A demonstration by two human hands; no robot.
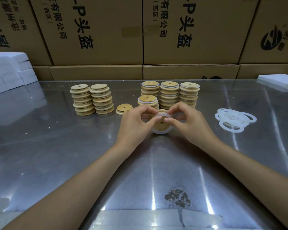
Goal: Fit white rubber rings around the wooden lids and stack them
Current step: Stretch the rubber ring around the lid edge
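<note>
A: Item held?

B: One wooden lid (161, 124), tipped on edge with its holed face toward the wearer, and a white rubber ring (162, 115) partly stretched round its rim. It sits between the two grips, just above the worktop (73, 155).

A: State of each grip?

B: Left hand (135, 123): fingers curled, thumb and forefinger pinching ring and lid at the upper left rim. Right hand (188, 122): likewise curled, pinching at the upper right. Both forearms reach in from the near edge, wrists level, thumbs meeting over the lid's face.

A: Governing relation?

B: The ring's unseated lower arc lies below both grips; by my judgement it must be worked downward round the rim. Neither hand is nearer.

A: Stock?

B: Ringed stacks (171, 95) just beyond the grips, the short stack (148, 101) closest, likely the next resting place. Bare lids (91, 100) beyond and left; one loose lid (124, 109) touching distance from the left grip. Spare rings (234, 118) to the right, well apart.
</note>
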